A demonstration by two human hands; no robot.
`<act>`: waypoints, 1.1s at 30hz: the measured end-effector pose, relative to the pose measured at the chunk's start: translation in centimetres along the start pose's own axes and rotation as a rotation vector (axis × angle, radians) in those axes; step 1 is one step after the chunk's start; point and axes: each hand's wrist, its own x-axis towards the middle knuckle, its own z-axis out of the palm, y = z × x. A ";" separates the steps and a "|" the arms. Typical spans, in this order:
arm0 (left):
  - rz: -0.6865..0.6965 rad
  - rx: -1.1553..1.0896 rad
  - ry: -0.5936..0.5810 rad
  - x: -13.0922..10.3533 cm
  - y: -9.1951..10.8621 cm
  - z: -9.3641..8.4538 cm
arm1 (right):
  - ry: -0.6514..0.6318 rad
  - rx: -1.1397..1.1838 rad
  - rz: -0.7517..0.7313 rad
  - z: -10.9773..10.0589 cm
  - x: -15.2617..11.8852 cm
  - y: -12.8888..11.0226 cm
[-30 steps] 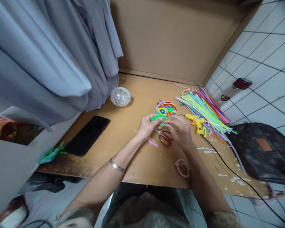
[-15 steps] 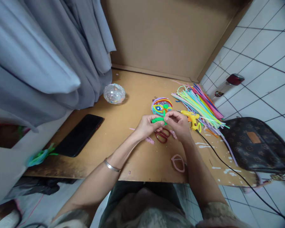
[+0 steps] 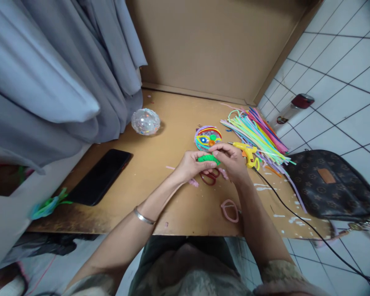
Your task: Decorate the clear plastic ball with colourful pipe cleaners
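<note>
My left hand (image 3: 191, 165) pinches a bright green pipe cleaner (image 3: 207, 158) wound into a thick coil. The fingers of my right hand (image 3: 231, 159) are closed at the coil's right end, gripping it too. Just beyond my hands sits a ball decorated with coloured pipe cleaners (image 3: 202, 132), with a blue-and-white eye, a green dot and an orange one. Red-handled scissors (image 3: 207, 181) lie partly hidden beneath my hands, near pink fuzzy scraps (image 3: 193, 182). A yellow glue gun (image 3: 249, 152) rests right of my right hand.
Loose pipe cleaners (image 3: 255, 133) are heaped at the back right, by a clear bottle (image 3: 286, 115). A brown bag (image 3: 342, 189) sits right, past the glue gun's cord (image 3: 283, 202). Leftward are a clear ball (image 3: 146, 122) and black phone (image 3: 98, 176). A pink loop (image 3: 223, 210) lies near the front edge.
The green strand that stood up from the coil between my fingers no longer shows. The coil has turned slightly, its right end tilting down. The view has shifted a little.
</note>
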 end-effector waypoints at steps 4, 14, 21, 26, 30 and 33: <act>0.041 -0.011 0.005 0.0 0.1 0.1 | 0.011 0.024 0.023 0.1 -0.1 0.2; 0.073 -0.080 0.054 -0.4 0.9 -0.1 | -0.034 -0.046 -0.101 -0.2 0.2 0.3; 0.190 -0.162 0.110 0.1 0.7 -0.4 | -0.052 -0.018 -0.078 -0.2 0.0 0.5; 0.196 -0.154 0.152 0.3 0.9 -0.3 | -0.048 -0.040 -0.147 0.0 0.0 0.5; 0.210 -0.075 0.161 0.4 0.6 -0.2 | 0.006 -0.044 -0.165 0.4 0.0 0.6; 0.263 0.052 0.174 0.2 0.3 0.0 | 0.051 -0.054 -0.154 0.4 0.0 1.0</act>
